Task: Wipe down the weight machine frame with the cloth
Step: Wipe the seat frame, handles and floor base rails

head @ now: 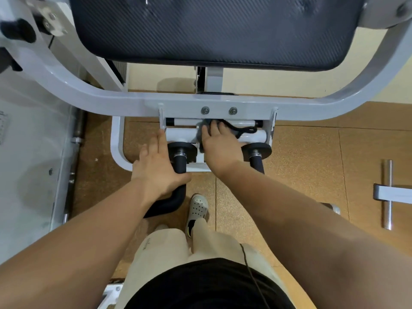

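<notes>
The weight machine frame (124, 101) is a white curved steel tube below a black padded seat (214, 30). Under its bolted centre plate lie white cross tubes (180, 132). My right hand (219, 148) presses a dark grey cloth (204, 128) flat on those tubes, fingers spread; most of the cloth is hidden beneath the hand. A black strap (243, 130) loops just right of my fingers. My left hand (157, 166) rests on the left black foam handle (176, 197), thumb hooked around it, fingers stretched toward the white tube.
A second black handle (256, 161) stands under my right wrist. A white machine panel (29, 163) fills the left side. A chrome bar (388, 195) on a white bracket lies on the tan floor at right. My foot in a white shoe (197, 208) stands below the handles.
</notes>
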